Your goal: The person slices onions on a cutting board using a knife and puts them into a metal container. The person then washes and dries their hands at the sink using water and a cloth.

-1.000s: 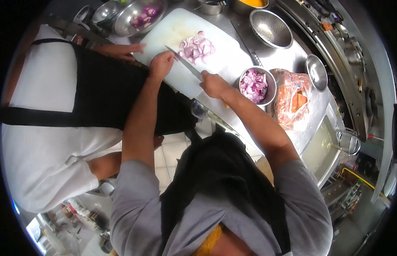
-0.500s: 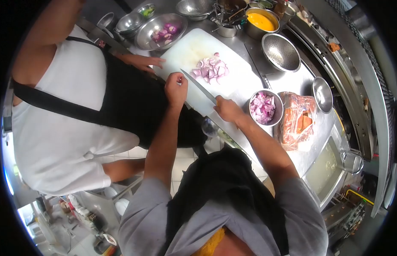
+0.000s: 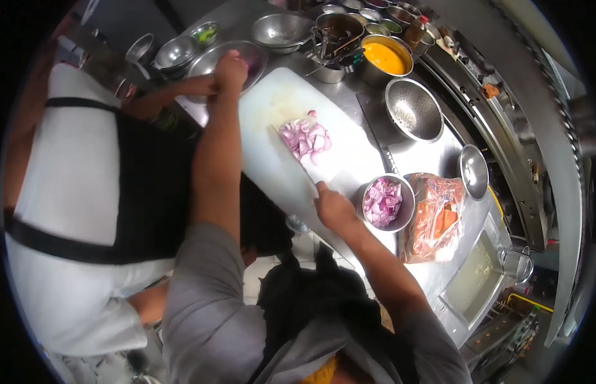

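My right hand (image 3: 335, 208) is wrapped round the handle of a knife (image 3: 302, 168), whose blade lies along the lower edge of a pile of cut red onion (image 3: 305, 139) on the white cutting board (image 3: 266, 105). Over the near side of a steel bowl (image 3: 256, 54) of onions, my left hand (image 3: 231, 69) is closed; what it holds, if anything, is hidden. Right of the board stands a small steel bowl (image 3: 406, 217) with cut onion (image 3: 382, 201).
At the left stands a co-worker (image 3: 83, 173) in a black apron, one arm near the onion bowl. Plastic-wrapped meat (image 3: 435, 221), a colander (image 3: 413, 110), a pot of orange liquid (image 3: 386, 59) and a dark long tool (image 3: 373, 121) are on the steel counter.
My left hand has moved from the board's near edge up to the onion bowl. The knife has come against the cut onion pile. The co-worker's hand has left the board's edge.
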Action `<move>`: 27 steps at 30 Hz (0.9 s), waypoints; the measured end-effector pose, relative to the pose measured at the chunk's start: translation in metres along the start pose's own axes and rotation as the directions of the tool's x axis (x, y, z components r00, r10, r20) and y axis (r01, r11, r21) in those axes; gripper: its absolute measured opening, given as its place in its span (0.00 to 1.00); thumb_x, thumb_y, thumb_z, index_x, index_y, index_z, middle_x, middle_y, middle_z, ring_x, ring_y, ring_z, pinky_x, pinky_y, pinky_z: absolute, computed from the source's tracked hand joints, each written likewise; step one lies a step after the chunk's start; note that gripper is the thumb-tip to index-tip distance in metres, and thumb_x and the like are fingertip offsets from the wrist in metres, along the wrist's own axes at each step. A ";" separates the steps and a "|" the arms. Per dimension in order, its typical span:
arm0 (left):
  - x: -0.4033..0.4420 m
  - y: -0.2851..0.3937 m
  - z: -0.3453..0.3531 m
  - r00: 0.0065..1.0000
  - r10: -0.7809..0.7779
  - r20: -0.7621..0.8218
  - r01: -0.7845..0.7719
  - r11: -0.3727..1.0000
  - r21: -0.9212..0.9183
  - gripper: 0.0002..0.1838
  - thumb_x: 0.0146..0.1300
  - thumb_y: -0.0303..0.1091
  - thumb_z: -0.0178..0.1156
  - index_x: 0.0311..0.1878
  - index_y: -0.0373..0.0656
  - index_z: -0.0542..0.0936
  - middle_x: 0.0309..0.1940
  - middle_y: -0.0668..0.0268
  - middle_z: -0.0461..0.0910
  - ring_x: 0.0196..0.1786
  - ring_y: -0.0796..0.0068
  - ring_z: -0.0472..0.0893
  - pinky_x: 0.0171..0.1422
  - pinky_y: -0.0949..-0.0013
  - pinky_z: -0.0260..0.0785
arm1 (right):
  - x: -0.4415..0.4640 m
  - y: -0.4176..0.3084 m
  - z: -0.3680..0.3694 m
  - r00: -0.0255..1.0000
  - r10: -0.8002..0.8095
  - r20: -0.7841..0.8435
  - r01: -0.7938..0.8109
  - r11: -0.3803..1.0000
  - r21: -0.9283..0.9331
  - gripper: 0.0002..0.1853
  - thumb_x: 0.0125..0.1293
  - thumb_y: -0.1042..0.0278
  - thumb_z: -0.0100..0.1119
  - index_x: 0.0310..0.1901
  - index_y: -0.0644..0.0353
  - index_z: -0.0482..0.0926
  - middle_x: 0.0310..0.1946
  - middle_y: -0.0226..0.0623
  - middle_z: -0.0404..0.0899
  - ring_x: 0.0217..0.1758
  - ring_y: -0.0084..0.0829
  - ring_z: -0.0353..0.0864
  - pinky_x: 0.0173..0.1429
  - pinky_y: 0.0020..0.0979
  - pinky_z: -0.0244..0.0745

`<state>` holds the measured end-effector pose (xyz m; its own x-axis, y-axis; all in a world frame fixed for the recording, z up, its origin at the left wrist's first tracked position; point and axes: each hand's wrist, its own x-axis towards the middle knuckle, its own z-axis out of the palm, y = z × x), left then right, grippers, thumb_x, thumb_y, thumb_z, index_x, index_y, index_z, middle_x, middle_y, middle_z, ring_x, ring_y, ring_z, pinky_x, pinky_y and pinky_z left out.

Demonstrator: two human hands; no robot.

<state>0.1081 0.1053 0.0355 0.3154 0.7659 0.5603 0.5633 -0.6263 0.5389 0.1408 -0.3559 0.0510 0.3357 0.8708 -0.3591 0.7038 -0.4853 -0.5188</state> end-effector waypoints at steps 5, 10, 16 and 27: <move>0.046 -0.102 0.090 0.825 -0.095 0.557 -0.249 0.824 0.508 0.22 0.63 0.37 0.59 0.62 0.51 0.78 0.60 0.52 0.79 0.62 0.52 0.79 0.66 0.53 0.71 | -0.002 0.008 0.015 0.999 -0.002 -0.047 0.002 1.000 0.002 0.18 0.70 0.64 0.54 0.55 0.67 0.69 0.32 0.60 0.82 0.39 0.59 0.83 0.43 0.56 0.75; 0.020 -0.024 0.048 0.835 -0.311 0.453 -0.008 0.817 0.576 0.27 0.66 0.40 0.56 0.70 0.54 0.71 0.61 0.49 0.78 0.67 0.48 0.75 0.70 0.50 0.68 | -0.005 0.003 0.014 0.999 -0.011 -0.043 0.013 0.999 0.043 0.19 0.71 0.63 0.54 0.57 0.66 0.68 0.31 0.57 0.82 0.38 0.58 0.82 0.43 0.56 0.75; 0.024 -0.050 0.067 0.852 -0.274 0.446 -0.029 0.826 0.563 0.21 0.69 0.41 0.52 0.66 0.57 0.72 0.62 0.55 0.77 0.66 0.48 0.76 0.64 0.44 0.71 | -0.009 -0.006 0.010 0.998 -0.008 -0.064 0.012 0.999 0.053 0.15 0.70 0.65 0.53 0.53 0.66 0.68 0.30 0.57 0.82 0.36 0.60 0.83 0.43 0.57 0.77; -0.130 0.080 -0.032 0.871 -0.482 0.093 0.467 0.753 -0.464 0.30 0.53 0.46 0.72 0.50 0.38 0.71 0.38 0.59 0.79 0.41 0.63 0.80 0.51 0.61 0.73 | 0.005 0.008 -0.016 0.996 0.089 -0.002 -0.088 0.984 0.158 0.15 0.71 0.64 0.53 0.50 0.67 0.66 0.37 0.67 0.81 0.46 0.66 0.80 0.53 0.61 0.72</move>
<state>0.0873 -0.0490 0.0258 0.0738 0.9827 0.1696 0.2169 -0.1818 0.9591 0.1579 -0.3541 0.0576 0.3984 0.8242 -0.4023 0.5638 -0.5661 -0.6014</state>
